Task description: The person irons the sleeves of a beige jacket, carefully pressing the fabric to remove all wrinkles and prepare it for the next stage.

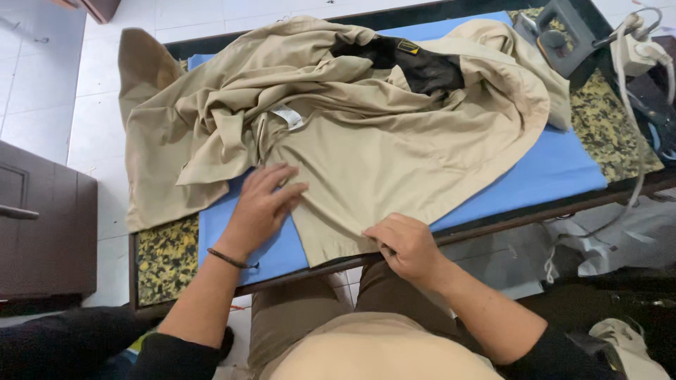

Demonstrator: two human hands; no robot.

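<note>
Head view: khaki shirt (366, 141) crumpled on blue ironing pad (556, 169). Left hand (262, 204) flat, fingers spread, pressing fabric. Right hand (405, 243) pinching hem at near edge. Step, judging: spreading panel flat. Next needs pulling hem taut. Iron (563, 35) parked far right.

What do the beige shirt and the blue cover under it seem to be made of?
The beige shirt looks like matte woven cloth, perhaps cotton blend: it folds and creases softly. The blue cover looks like smooth, matte fabric, lying flat. Both hands press the shirt.
</note>
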